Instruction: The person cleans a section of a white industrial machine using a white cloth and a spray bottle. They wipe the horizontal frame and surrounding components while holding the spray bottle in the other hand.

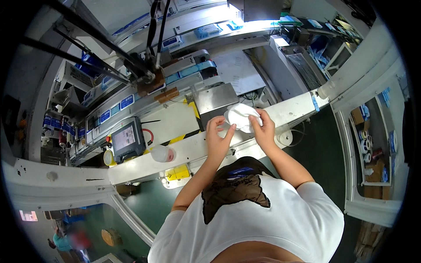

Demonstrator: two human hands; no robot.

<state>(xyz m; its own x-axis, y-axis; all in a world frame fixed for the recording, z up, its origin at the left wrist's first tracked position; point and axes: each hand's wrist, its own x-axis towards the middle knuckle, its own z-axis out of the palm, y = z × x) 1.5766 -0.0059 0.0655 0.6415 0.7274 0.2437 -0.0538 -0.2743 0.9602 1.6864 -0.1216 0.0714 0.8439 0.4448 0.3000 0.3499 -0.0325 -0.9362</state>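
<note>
A crumpled white cloth or wipe [239, 117] is held up in front of me, over the white machine ledge [197, 151]. My right hand [264, 132] pinches its right side, the thumb lying on top. At the cloth's left edge is my left hand [219, 138], fingers curled and thumb tip against the material; its grip is partly hidden. Just beyond the cloth lies a bare metal cover plate [217, 97]. Left of my hands, a translucent plastic cup [161, 153] stands on the ledge.
A control panel with a lit screen [127, 138] stands at the left of the ledge. Behind it, a conveyor [116, 107] carries blue-and-white packs beneath black robot arms [98, 37]. A yellow box [177, 172] sits below the ledge. Shelves with rolls [366, 142] are at right.
</note>
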